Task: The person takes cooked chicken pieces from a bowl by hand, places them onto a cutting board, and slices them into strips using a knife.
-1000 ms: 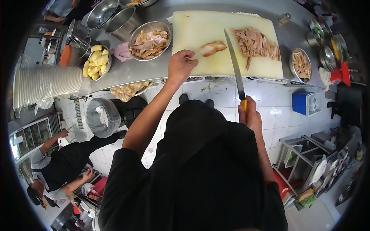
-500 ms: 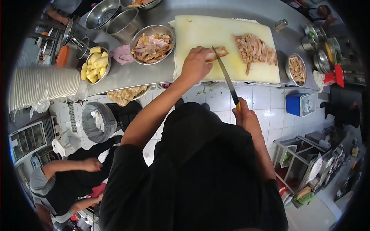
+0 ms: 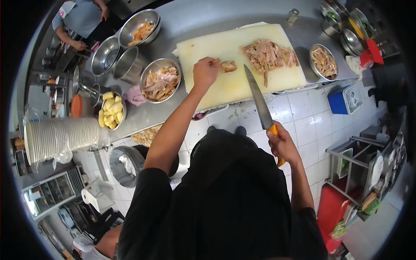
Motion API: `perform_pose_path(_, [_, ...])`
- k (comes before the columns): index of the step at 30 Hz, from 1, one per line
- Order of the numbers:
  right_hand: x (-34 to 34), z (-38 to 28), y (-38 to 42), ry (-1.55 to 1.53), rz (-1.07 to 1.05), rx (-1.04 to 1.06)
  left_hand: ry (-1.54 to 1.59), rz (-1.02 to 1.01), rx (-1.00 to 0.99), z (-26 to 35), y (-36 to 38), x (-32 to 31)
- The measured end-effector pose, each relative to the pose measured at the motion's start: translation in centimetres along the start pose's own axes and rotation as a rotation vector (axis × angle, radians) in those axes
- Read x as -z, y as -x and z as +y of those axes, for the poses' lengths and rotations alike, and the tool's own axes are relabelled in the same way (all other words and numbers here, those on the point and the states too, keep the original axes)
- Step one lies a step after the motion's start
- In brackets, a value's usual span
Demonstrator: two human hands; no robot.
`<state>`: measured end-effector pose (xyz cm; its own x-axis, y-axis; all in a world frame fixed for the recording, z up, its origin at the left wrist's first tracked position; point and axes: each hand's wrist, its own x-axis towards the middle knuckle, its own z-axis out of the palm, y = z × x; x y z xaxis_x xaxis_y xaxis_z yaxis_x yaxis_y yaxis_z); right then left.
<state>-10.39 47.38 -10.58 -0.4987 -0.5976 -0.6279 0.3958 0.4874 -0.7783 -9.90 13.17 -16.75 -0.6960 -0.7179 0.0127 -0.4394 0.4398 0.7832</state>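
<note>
A white cutting board lies on the steel counter. Over its left half is my left hand, fingers pinched around a small bit of cooked meat. Just right of those fingertips rests a browned chunk of meat. My right hand grips a long knife by its yellow handle; the blade points up and left, its tip above the board between the chunk and a pile of sliced meat. The blade is apart from both.
Left of the board stand a bowl of meat, a bowl of peeled yellow pieces and stacked white containers. To the right are another meat bowl and a shaker. A co-worker stands across the counter.
The knife has come away from the meat and back toward me. My left hand has drawn off the chunk to its left. The view has shifted, and another person across the counter now shows more.
</note>
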Motion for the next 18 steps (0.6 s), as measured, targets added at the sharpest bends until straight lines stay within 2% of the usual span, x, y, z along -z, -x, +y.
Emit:
perform_pose_path(1, [0.1,0.1,-0.4,0.004,-0.014,0.006,0.104,-0.015,0.121,-0.1,-0.4,-0.3])
perform_pose_path(4, [-0.3,-0.1,-1.2,0.022,-0.052,0.018,0.149,-0.057,0.151,0.4,-0.1,-0.7])
perform_pose_path(7, [-0.7,-0.1,-1.8,-0.023,-0.082,0.028,-0.126,-0.012,-0.224,0.5,0.6,-2.1])
perform_pose_path(11, [-0.6,-1.2,-1.7,-0.047,-0.108,0.006,-0.249,-0.046,-0.195,2.2,0.8,-2.8])
perform_pose_path(18, [0.2,-2.6,-1.5,-0.04,-0.164,-0.018,-0.115,-0.124,-0.234,-0.1,-0.6,-3.4])
